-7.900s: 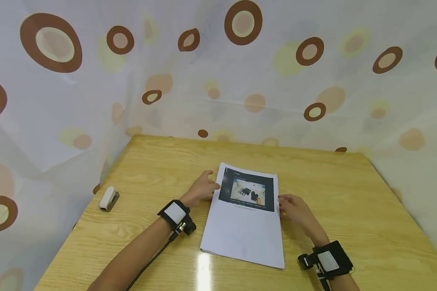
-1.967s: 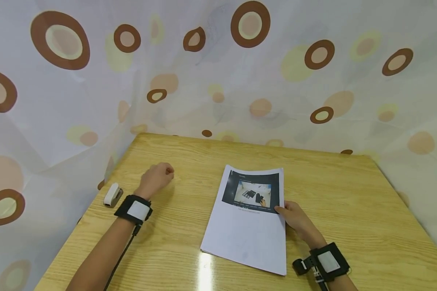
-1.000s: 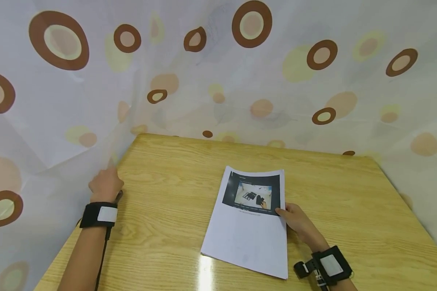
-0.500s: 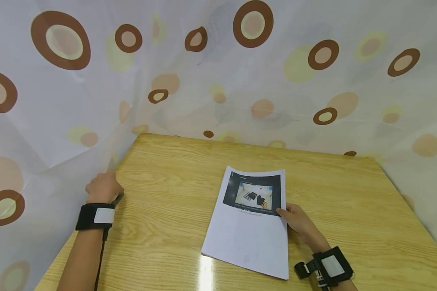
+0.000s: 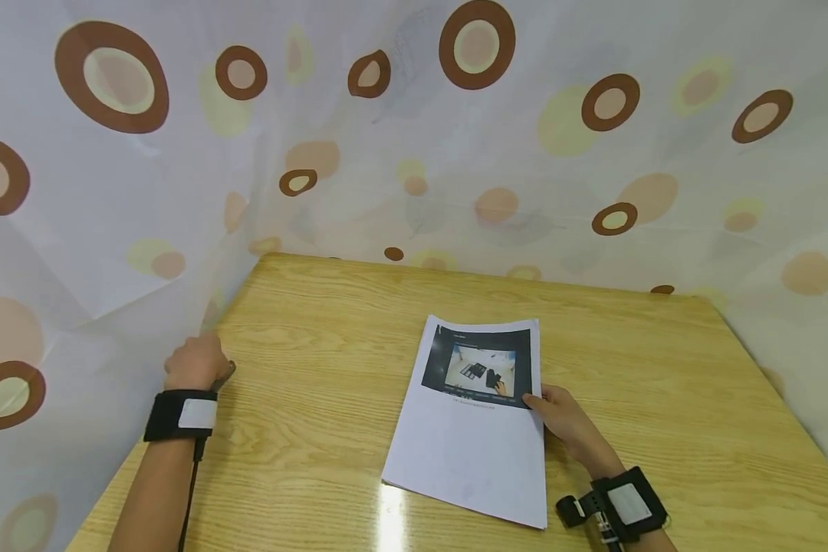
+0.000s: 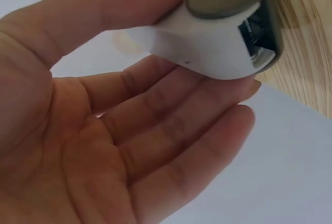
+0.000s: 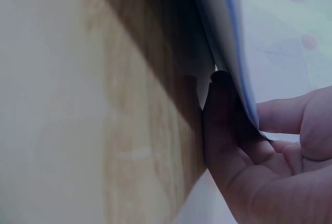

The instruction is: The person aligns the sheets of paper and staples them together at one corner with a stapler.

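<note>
In the head view my left hand point(image 5: 195, 362) is at the table's left edge and covers most of a small stapler. The left wrist view gives a closer look at this white and grey stapler point(image 6: 212, 42), pinched between my thumb and fingers. A stack of white paper point(image 5: 465, 460), printed with a dark picture on its upper half, lies mid-table. My right hand point(image 5: 569, 422) grips its right edge, thumb on top and fingers underneath. Seen from the right wrist, the paper edge point(image 7: 228, 37) stands slightly lifted off the wood between thumb and fingers.
The wooden table point(image 5: 317, 429) extends on both sides of the paper. A white curtain point(image 5: 400, 153) with brown and yellow spots hangs along the back and both sides, close to my left hand. Each wrist wears a black strap point(image 5: 182, 414) with a cable.
My left hand has left the paper's left edge, moved left and taken hold of the stapler. The right hand now grips the paper's right edge. In the last second, little has moved.
</note>
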Demonstrator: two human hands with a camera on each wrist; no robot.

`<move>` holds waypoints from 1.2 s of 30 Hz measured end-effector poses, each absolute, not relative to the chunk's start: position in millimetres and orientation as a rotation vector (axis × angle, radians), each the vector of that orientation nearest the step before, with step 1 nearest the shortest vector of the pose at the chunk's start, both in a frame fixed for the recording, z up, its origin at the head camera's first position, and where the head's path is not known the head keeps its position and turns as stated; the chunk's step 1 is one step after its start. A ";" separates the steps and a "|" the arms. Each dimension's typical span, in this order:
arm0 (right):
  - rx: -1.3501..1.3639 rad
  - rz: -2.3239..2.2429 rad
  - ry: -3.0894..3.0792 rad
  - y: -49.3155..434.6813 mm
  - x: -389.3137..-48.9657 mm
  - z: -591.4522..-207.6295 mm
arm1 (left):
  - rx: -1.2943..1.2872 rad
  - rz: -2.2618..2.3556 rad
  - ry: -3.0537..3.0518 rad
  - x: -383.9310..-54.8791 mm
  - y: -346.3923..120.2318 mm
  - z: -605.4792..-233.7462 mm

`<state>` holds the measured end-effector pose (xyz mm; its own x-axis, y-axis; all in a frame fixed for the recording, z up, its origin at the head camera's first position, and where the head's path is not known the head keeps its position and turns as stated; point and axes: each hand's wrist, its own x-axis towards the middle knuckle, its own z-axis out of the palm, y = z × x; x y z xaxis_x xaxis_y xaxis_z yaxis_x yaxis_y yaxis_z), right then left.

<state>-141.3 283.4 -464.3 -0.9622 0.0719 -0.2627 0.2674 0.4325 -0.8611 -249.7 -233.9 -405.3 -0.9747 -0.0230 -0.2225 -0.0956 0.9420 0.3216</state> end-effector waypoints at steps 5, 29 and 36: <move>0.294 -1.550 2.496 283.9 -141.0 -463.9 | -0.074 0.511 2.934 -254.3 -225.7 -410.8; 0.339 -1.539 2.528 282.3 -138.6 -464.7 | 0.251 0.454 3.046 -276.1 -130.5 -420.6; 0.309 -1.577 2.516 283.3 -138.7 -463.7 | 0.338 0.441 3.064 -273.9 -109.1 -426.6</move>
